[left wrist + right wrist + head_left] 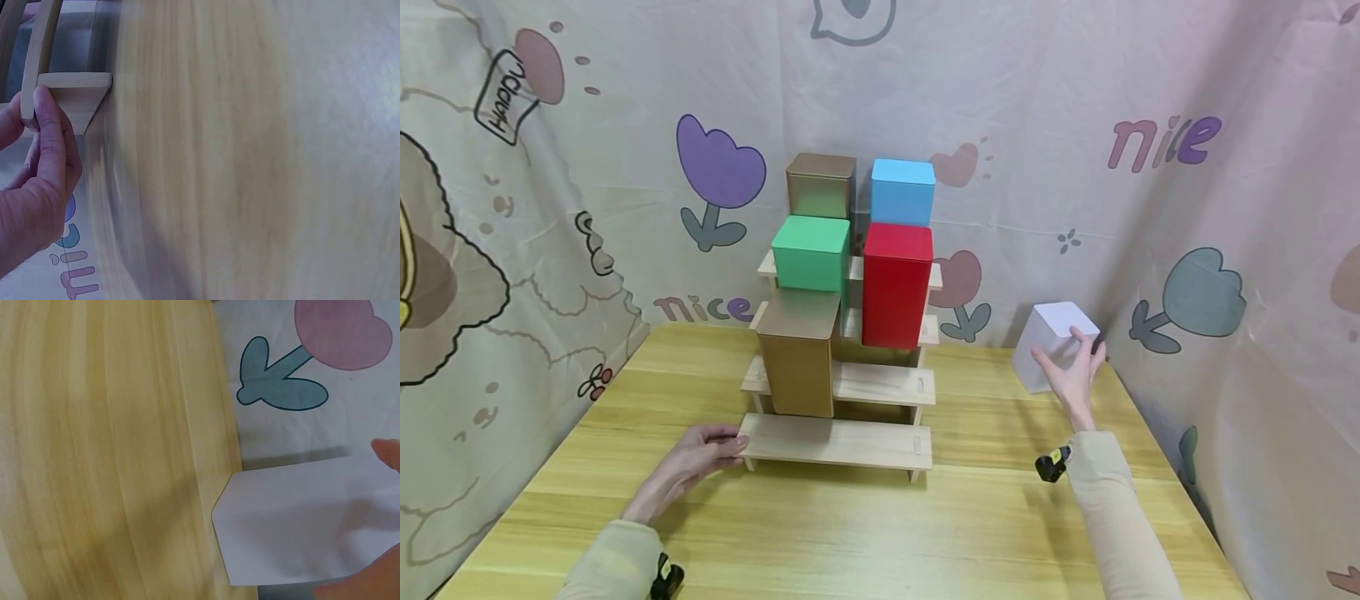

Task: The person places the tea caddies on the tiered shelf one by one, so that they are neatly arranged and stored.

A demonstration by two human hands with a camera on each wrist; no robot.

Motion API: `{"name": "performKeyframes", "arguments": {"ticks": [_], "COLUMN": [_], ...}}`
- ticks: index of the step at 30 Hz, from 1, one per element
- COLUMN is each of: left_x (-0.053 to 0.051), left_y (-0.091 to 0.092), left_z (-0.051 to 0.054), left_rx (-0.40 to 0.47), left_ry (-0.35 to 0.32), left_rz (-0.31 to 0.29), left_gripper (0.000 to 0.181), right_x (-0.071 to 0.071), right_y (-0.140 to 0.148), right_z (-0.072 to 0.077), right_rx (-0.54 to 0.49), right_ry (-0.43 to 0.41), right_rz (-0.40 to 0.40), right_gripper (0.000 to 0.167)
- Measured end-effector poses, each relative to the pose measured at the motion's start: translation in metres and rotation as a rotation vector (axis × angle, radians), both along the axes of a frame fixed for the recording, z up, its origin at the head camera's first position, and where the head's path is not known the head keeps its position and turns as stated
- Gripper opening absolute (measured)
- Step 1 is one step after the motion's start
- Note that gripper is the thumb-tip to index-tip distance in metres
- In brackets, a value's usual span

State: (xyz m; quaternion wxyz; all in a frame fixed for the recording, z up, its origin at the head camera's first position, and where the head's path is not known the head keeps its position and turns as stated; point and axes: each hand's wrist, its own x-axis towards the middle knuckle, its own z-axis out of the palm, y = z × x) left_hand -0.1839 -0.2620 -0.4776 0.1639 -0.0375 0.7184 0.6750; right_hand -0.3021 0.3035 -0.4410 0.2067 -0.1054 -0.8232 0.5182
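Note:
A pale wooden stepped display rack [842,442] stands mid-table. My left hand [700,458] pinches the left end of its lowest board between thumb and fingers; the left wrist view shows the fingers [53,144] against the board's edge. On the rack's upper steps are a tall gold-brown box [801,367], a green box [811,254], a red box [897,287], a brown box [820,187] and a blue box [902,196]. Off to the right, my right hand [1075,379] grips a white box [1037,358] near its top. In the right wrist view, the white box's [300,519] lower end is by the table's back edge.
The wood-grain table [835,542] extends to a printed cloth backdrop [1030,150] behind and at both sides. Boxes fill parts of the higher steps, while the lowest board carries none. Small black devices [1052,463] are strapped at the wrists.

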Motion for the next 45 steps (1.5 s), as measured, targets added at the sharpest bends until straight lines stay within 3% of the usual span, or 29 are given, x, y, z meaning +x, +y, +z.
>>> {"name": "performKeyframes", "arguments": {"ticks": [6,18,29,37,45], "left_x": [0.0,0.0,0.0,0.0,-0.001], "left_y": [0.0,-0.001,-0.001,-0.001,-0.001], "left_z": [0.0,0.0,0.001,0.0,-0.001], "left_rx": [0.002,0.005,0.005,0.028,0.029], "left_ry": [0.0,0.004,-0.01,-0.018,-0.014], "left_rz": [-0.002,-0.019,-0.013,-0.001,-0.003], "left_gripper": [0.056,0.057,0.062,0.06,0.059], "right_x": [-0.003,-0.013,-0.012,-0.008,-0.003], "right_y": [0.001,-0.004,-0.004,0.0,0.001], "right_z": [-0.005,-0.015,-0.013,-0.01,-0.005], "right_rx": [0.011,0.033,-0.002,-0.021,-0.04], "right_ry": [0.076,0.186,0.167,0.2,0.215], "right_rz": [-0.032,-0.183,-0.195,-0.223,-0.196], "right_gripper": [0.077,0.06,0.059,0.059,0.062]}}
